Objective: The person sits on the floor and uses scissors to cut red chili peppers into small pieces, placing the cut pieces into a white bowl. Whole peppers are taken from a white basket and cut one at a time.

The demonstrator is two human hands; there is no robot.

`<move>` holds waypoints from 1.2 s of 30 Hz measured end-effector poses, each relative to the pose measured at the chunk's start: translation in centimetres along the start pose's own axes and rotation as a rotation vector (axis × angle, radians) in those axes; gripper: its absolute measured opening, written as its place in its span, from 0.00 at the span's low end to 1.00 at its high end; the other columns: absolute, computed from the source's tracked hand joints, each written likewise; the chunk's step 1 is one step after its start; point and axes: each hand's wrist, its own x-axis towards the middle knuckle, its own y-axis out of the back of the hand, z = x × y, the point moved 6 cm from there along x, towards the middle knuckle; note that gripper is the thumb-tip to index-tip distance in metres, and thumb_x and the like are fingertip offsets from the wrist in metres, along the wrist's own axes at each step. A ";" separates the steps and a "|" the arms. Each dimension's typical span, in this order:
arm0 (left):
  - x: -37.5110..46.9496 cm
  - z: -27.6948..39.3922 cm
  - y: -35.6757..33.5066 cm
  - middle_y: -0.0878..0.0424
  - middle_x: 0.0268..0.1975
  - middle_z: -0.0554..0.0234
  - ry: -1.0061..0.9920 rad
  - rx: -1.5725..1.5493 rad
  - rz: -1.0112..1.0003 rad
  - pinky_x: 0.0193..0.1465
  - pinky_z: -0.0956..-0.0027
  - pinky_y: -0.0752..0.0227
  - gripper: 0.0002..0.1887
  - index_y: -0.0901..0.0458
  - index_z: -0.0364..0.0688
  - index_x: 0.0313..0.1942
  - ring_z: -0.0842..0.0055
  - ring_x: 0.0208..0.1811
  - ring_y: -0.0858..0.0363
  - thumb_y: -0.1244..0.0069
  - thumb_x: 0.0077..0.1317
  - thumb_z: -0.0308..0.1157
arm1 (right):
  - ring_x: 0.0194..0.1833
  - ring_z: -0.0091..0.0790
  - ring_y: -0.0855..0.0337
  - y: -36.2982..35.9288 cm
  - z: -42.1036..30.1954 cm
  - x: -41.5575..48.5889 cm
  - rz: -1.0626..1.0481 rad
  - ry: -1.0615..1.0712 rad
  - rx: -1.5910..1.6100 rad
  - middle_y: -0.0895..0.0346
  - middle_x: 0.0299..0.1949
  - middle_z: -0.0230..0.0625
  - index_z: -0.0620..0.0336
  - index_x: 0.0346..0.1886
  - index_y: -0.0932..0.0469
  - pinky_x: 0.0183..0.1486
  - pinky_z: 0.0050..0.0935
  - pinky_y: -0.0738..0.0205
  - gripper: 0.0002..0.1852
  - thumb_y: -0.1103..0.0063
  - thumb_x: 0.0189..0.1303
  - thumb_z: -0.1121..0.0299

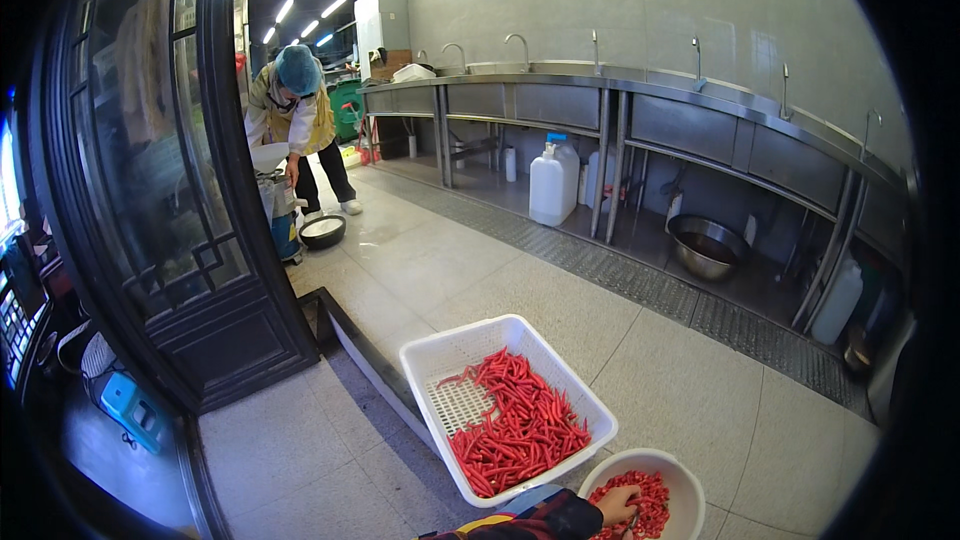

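My left hand (619,505) reaches in from the bottom edge, in a dark checked sleeve (559,516). Its fingers are curled down over a white bowl (694,499) of cut red chili peppers (654,493). A thin dark metal piece, perhaps a blade, shows by the fingertips; what the fingers hold is too small to tell. Beside the bowl stands a white perforated plastic basket (416,360), with whole red chilies (517,427) heaped toward its near and right sides. My right hand is out of view.
A low dark-edged sill (375,367) runs behind the basket. At left rises a dark wood-and-glass door panel (232,352). Farther back, a person (296,112) bends over a machine near a black basin (324,234). Steel sinks (555,103) line the wall above a drain grate (600,270).
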 end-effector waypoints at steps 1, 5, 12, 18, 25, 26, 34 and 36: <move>-0.2 0.2 0.3 0.29 0.23 0.51 0.011 -0.048 0.046 0.30 0.66 0.37 0.09 0.34 0.35 0.26 0.62 0.27 0.29 0.52 0.45 0.26 | 0.20 0.32 0.32 0.0 0.0 0.0 0.002 -0.001 -0.004 0.34 0.18 0.30 0.50 0.34 0.34 0.23 0.31 0.36 0.16 0.64 0.59 0.49; -0.1 0.4 0.1 0.30 0.22 0.52 -0.025 -0.036 -0.046 0.30 0.66 0.38 0.09 0.34 0.35 0.26 0.61 0.27 0.29 0.51 0.45 0.25 | 0.21 0.32 0.31 0.0 0.0 -0.1 0.008 -0.002 -0.017 0.34 0.19 0.30 0.50 0.34 0.34 0.24 0.32 0.35 0.16 0.64 0.59 0.49; 0.6 -1.4 -1.5 0.29 0.22 0.51 -0.115 0.137 -0.143 0.29 0.63 0.38 0.09 0.33 0.36 0.25 0.58 0.29 0.28 0.50 0.45 0.26 | 0.23 0.33 0.30 0.3 0.1 -0.2 0.023 0.002 -0.023 0.33 0.20 0.31 0.50 0.35 0.34 0.26 0.33 0.34 0.16 0.63 0.59 0.49; -0.7 1.8 0.1 0.24 0.29 0.49 -0.124 0.388 0.007 0.36 0.59 0.33 0.15 0.25 0.41 0.33 0.57 0.33 0.26 0.54 0.41 0.29 | 0.24 0.34 0.29 -0.2 0.1 0.0 0.017 0.003 -0.030 0.32 0.21 0.32 0.50 0.36 0.34 0.27 0.33 0.32 0.16 0.63 0.59 0.49; 0.1 3.0 2.7 0.28 0.27 0.48 -0.178 0.188 0.132 0.34 0.63 0.36 0.07 0.27 0.38 0.31 0.58 0.32 0.29 0.56 0.52 0.30 | 0.25 0.34 0.27 1.0 0.5 -1.1 0.043 0.016 0.015 0.31 0.22 0.33 0.51 0.37 0.35 0.29 0.34 0.31 0.16 0.63 0.59 0.49; 0.2 2.5 3.2 0.28 0.28 0.49 -0.102 0.151 0.184 0.35 0.64 0.35 0.07 0.27 0.38 0.31 0.59 0.32 0.28 0.56 0.52 0.29 | 0.26 0.34 0.27 1.4 0.8 -1.4 0.045 0.017 0.039 0.31 0.22 0.33 0.51 0.37 0.35 0.29 0.34 0.31 0.16 0.63 0.59 0.49; -0.4 1.7 2.2 0.24 0.27 0.62 0.201 -0.309 0.004 0.30 0.79 0.33 0.04 0.27 0.35 0.30 0.82 0.29 0.26 0.52 0.53 0.22 | 0.27 0.35 0.26 3.8 3.1 -3.2 0.053 0.047 0.244 0.29 0.24 0.34 0.51 0.38 0.35 0.31 0.35 0.29 0.17 0.63 0.59 0.49; -0.4 2.1 1.5 0.25 0.27 0.64 0.209 -0.362 -0.110 0.30 0.81 0.33 0.04 0.28 0.34 0.30 0.83 0.29 0.26 0.53 0.53 0.21 | 0.33 0.38 0.25 3.7 2.7 -3.4 -0.003 0.073 0.239 0.28 0.28 0.37 0.51 0.41 0.36 0.37 0.38 0.29 0.17 0.62 0.59 0.49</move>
